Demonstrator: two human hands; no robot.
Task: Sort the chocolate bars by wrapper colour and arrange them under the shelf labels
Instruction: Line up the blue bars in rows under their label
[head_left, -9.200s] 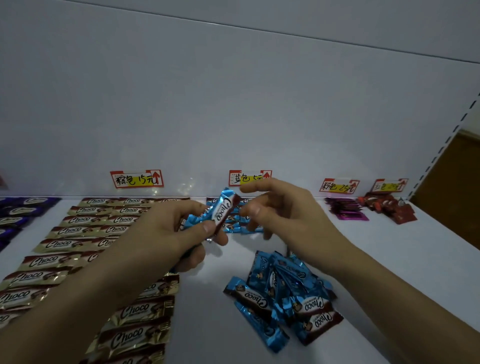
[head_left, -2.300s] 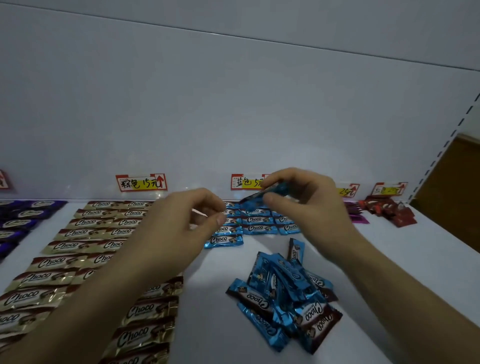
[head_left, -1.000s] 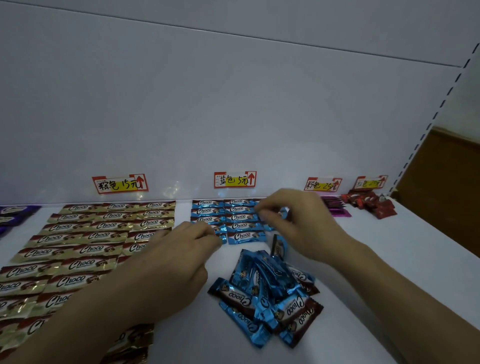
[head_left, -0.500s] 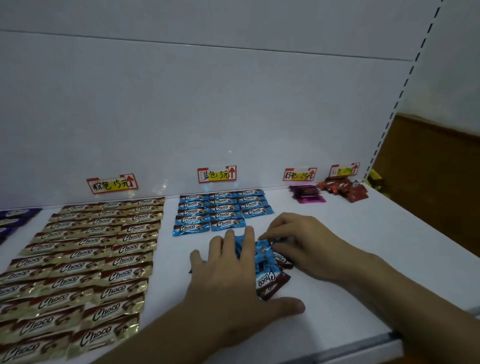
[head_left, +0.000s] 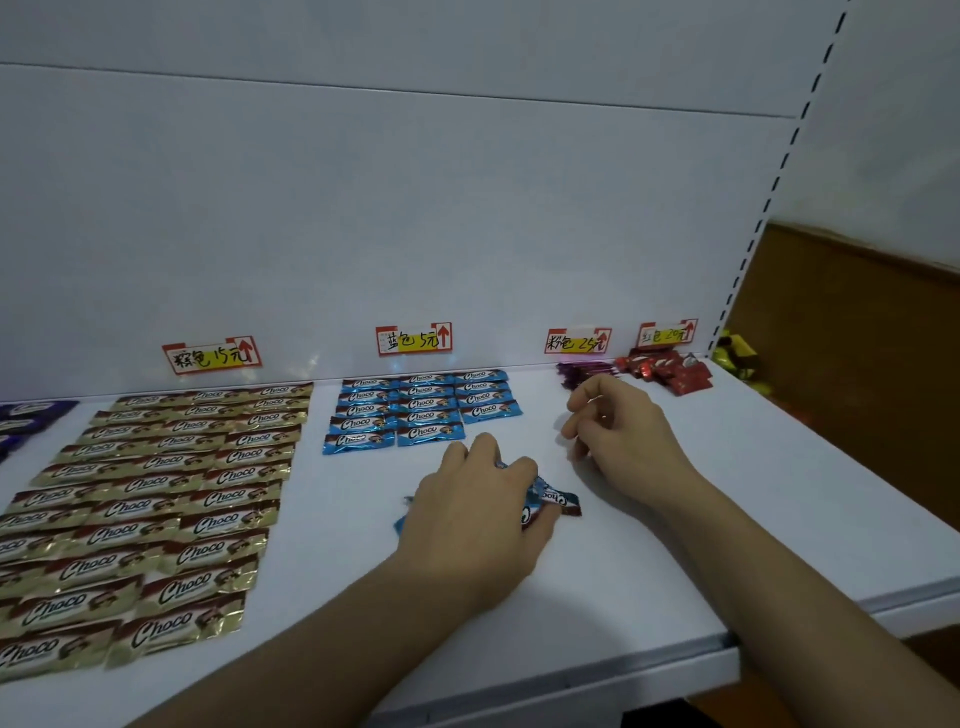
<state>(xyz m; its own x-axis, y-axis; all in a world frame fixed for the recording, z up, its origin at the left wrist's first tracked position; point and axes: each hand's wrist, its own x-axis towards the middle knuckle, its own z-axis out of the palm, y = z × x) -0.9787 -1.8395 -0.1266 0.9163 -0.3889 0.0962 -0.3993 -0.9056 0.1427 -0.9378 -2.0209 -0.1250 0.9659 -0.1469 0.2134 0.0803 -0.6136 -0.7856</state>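
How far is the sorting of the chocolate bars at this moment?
Done: the gold bars lie in neat rows, and blue rows lie under the blue label. In hand: the left hand grips the loose blue bars; the right hand holds nothing visible. Left: laying these out, and the red bars are heaped.

My left hand (head_left: 478, 514) grips the loose blue bars (head_left: 553, 501) on the shelf (head_left: 675, 545); my right hand (head_left: 618, 431) hangs loosely curled near the pink bars (head_left: 579, 371).

"Choco" on gold bars (head_left: 171, 486) and blue bars (head_left: 423, 418); labels (head_left: 414, 339) read 15元, 5元, perhaps 25元.
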